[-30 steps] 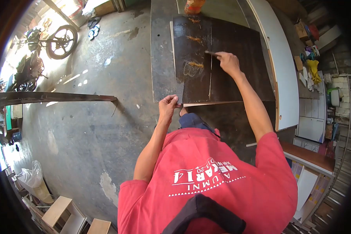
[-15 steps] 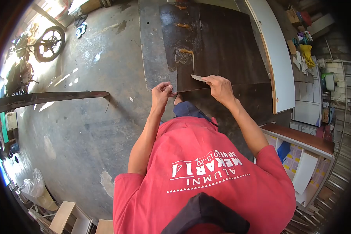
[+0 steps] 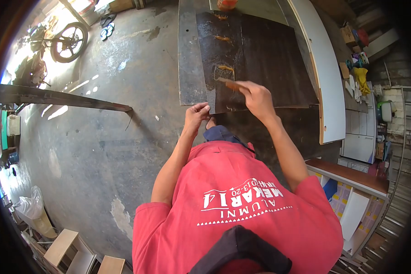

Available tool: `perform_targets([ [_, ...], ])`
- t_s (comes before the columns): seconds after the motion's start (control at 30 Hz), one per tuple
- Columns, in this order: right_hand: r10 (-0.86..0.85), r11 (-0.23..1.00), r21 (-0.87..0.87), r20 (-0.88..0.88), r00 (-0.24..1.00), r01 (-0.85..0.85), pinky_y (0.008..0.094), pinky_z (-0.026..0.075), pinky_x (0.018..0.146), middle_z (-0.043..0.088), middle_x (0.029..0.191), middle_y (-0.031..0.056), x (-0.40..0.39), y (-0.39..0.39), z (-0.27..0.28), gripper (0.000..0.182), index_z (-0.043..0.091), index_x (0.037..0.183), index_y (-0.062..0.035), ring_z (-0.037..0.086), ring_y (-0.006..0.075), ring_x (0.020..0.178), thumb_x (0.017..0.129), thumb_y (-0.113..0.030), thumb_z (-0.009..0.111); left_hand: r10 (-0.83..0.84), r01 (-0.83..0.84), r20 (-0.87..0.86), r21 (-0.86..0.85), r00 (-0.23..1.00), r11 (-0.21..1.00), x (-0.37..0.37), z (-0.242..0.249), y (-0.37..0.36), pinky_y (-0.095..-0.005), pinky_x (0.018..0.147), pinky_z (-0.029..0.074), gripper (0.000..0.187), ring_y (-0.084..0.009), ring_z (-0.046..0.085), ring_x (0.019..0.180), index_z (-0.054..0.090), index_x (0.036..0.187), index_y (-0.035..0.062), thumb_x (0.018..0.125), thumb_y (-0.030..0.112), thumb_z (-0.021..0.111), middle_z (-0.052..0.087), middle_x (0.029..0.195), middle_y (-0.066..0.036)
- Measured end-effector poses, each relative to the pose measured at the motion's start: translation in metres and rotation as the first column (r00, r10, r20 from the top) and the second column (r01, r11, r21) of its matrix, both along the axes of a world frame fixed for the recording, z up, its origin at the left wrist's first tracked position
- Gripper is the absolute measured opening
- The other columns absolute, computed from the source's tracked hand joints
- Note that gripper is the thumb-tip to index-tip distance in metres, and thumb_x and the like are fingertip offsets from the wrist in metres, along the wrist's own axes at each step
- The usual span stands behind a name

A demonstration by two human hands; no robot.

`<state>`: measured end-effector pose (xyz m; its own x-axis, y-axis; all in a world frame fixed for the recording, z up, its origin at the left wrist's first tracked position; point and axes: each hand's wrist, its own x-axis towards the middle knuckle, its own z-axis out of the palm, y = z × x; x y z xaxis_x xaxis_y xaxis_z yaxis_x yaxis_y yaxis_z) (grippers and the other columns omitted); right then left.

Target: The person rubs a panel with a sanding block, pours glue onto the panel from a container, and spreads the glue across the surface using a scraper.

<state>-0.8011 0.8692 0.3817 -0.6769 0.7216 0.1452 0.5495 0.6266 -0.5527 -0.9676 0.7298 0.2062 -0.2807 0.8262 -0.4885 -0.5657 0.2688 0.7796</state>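
Observation:
A dark brown sheet [image 3: 274,59] lies in front of me, with a grey strip [image 3: 192,59] along its left side. Orange-brown glue-like smears [image 3: 223,39] run in a row down the sheet. My right hand [image 3: 259,98] is closed on a flat blade-like tool [image 3: 227,81], blurred by motion, over the smear nearest me. At the near edge of the grey strip is my left hand [image 3: 197,115], its fingers pressed together; whatever is between them is too small to make out.
A white panel [image 3: 326,73] with a wooden edge stands right of the sheet. An orange container [image 3: 227,4] sits at its far end. A dark beam [image 3: 64,98] juts in from the left. An open cabinet [image 3: 351,201] is at the lower right.
My right hand has brought the tool from near the sheet's front edge up to the nearest smear. The view has shifted, and the orange container now shows at the top.

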Motion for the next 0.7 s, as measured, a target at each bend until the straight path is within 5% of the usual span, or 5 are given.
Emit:
perform_targets([
  [0.1, -0.018, 0.935, 0.352, 0.145, 0.989, -0.034, 0.0438, 0.058, 0.085, 0.074, 0.11, 0.0163, -0.024, 0.015, -0.063, 0.029, 0.073, 0.114, -0.0058, 0.072, 0.0354, 0.099, 0.091, -0.008, 0.056, 0.006, -0.006, 0.018, 0.01, 1.0, 1.0, 0.002, -0.007, -0.002, -0.028, 0.075, 0.056, 0.031, -0.0108, 0.066, 0.085, 0.069, 0.122, 0.0005, 0.098, 0.02, 0.073, 0.07, 0.097, -0.002],
  [0.17, 0.182, 0.907, 0.378, 0.047, 0.982, -0.186, 0.0439, 0.058, 0.083, 0.075, 0.11, 0.0139, -0.033, -0.001, -0.083, 0.029, 0.074, 0.113, -0.0095, 0.072, 0.0331, 0.099, 0.091, -0.007, 0.057, 0.008, -0.008, 0.039, 0.007, 0.999, 1.0, 0.001, -0.006, -0.001, -0.0276, 0.074, 0.057, 0.031, -0.0109, 0.066, 0.086, 0.069, 0.122, 0.0007, 0.098, 0.02, 0.073, 0.07, 0.098, -0.003],
  [0.33, -0.107, 0.943, 0.321, 0.047, 0.993, 0.086, 0.0449, 0.057, 0.081, 0.075, 0.106, 0.0122, -0.042, 0.049, -0.024, 0.023, 0.076, 0.108, -0.0083, 0.071, 0.0359, 0.095, 0.096, -0.009, 0.056, 0.022, -0.023, 0.077, 0.003, 0.997, 1.0, 0.003, -0.008, -0.003, -0.0273, 0.075, 0.057, 0.032, -0.0116, 0.067, 0.087, 0.069, 0.124, 0.0006, 0.098, 0.02, 0.072, 0.071, 0.101, -0.003],
  [0.4, -0.06, 0.95, 0.309, 0.032, 0.998, 0.047, 0.0477, 0.056, 0.077, 0.075, 0.098, 0.0111, -0.036, 0.078, -0.064, 0.021, 0.076, 0.108, -0.0099, 0.071, 0.0361, 0.087, 0.094, -0.012, 0.061, 0.019, -0.02, 0.13, 0.009, 0.991, 1.0, 0.004, -0.006, -0.005, -0.0269, 0.076, 0.057, 0.033, -0.013, 0.069, 0.088, 0.068, 0.125, -0.0008, 0.099, 0.02, 0.071, 0.072, 0.102, -0.005],
  [0.7, 0.192, 0.978, 0.075, 0.032, 0.981, -0.193, 0.0455, 0.056, 0.078, 0.075, 0.099, 0.0146, -0.076, -0.024, -0.051, 0.02, 0.077, 0.105, -0.0083, 0.072, 0.0363, 0.089, 0.093, -0.014, 0.062, 0.044, -0.058, 0.27, 0.047, 0.962, 0.997, 0.011, -0.007, -0.012, -0.0264, 0.071, 0.057, 0.036, -0.0161, 0.072, 0.084, 0.067, 0.124, -0.0041, 0.098, 0.019, 0.073, 0.071, 0.098, -0.006],
])
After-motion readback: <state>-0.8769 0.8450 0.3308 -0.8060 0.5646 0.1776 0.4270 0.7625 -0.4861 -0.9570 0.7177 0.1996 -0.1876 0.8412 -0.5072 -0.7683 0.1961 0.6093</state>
